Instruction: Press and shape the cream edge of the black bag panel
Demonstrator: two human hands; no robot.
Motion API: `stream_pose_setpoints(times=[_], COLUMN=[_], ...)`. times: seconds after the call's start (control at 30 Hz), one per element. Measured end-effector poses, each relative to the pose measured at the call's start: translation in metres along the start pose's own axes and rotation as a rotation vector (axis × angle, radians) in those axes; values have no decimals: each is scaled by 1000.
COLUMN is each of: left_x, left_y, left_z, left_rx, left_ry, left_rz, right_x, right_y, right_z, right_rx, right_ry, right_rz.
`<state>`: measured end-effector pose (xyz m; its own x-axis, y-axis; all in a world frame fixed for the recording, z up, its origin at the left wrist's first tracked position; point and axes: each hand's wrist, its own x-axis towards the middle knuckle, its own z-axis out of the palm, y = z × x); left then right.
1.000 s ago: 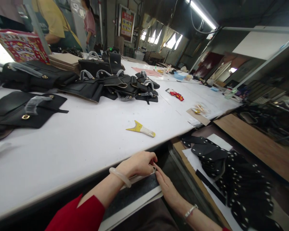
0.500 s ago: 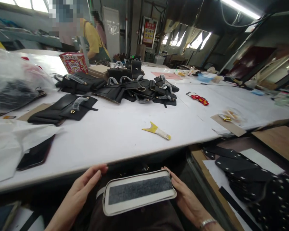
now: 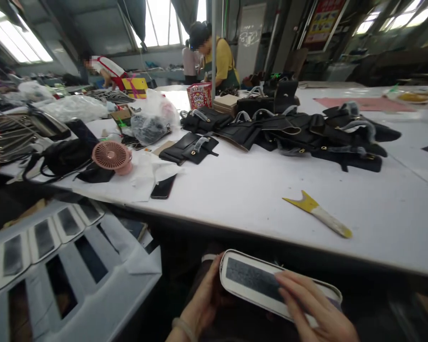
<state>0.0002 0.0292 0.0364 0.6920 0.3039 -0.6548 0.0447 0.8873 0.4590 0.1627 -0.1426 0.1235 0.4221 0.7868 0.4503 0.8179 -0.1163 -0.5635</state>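
Note:
A white rounded-rectangle bag base (image 3: 231, 287) with a dark grey strip (image 3: 251, 279) down its middle rests tilted over my lap. My left hand (image 3: 209, 289) is closed around its left end, the thumb along the edge and the other fingers mostly hidden beneath. My right hand (image 3: 316, 304) lies over the right half, its fingers stretched out and their tips touching the strip. That hand covers part of the strip and the base's lower right. Beyond, on the white table (image 3: 235, 209), lies a yellow forked tool (image 3: 316, 211) with a whitish wrapped handle.
Several black bags (image 3: 288, 130) are piled across the table. A phone (image 3: 163, 187), a pink fan (image 3: 112, 156) and a plastic bag (image 3: 150, 123) lie to the left. Lower left, white panels with dark strips (image 3: 43, 237) line a pale covered surface. Co-workers (image 3: 221, 61) stand behind.
My view has swung left. My left hand has come from beside the base to grip its left end. My right hand has moved from the right end onto the strip.

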Motion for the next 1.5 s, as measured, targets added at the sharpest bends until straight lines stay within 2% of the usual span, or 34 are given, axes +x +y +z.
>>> stream_pose_setpoints(times=[0.07, 0.17, 0.23, 0.37, 0.5, 0.63, 0.77, 0.87, 1.03, 1.23, 1.5], left_x=[1, 4, 6, 6, -4, -12, -15, -17, -17, -16, -17], left_y=[-2, -3, -3, -4, 2, 10, 15, 17, 22, 23, 27], left_z=[0, 2, 2, 1, 4, 5, 3, 3, 5, 4, 7], left_rx=[-55, -174, -248, -318, -242, -85, 25, 48, 63, 62, 69], left_ry=[-47, -57, -54, -69, -75, -114, -117, -124, -154, -145, -87], left_rz=[-6, 40, 88, 145, 147, 233, 237, 222, 207, 178, 145], right_x=[32, 60, 64, 60, 60, 61, 60, 61, 55, 38, 37], right_y=[-27, -50, -53, -49, -49, -49, -45, -40, -30, -24, -24], right_z=[20, 46, 57, 62, 63, 67, 67, 65, 65, 70, 71], right_rx=[5, -44, -88, -115, -105, -114, -118, -122, -153, -143, -156], right_ry=[-89, -259, -355, -433, -485, -514, -514, -500, -399, -208, -176], right_rz=[-149, -123, -53, 4, 36, 16, -9, -81, -208, -192, -214])
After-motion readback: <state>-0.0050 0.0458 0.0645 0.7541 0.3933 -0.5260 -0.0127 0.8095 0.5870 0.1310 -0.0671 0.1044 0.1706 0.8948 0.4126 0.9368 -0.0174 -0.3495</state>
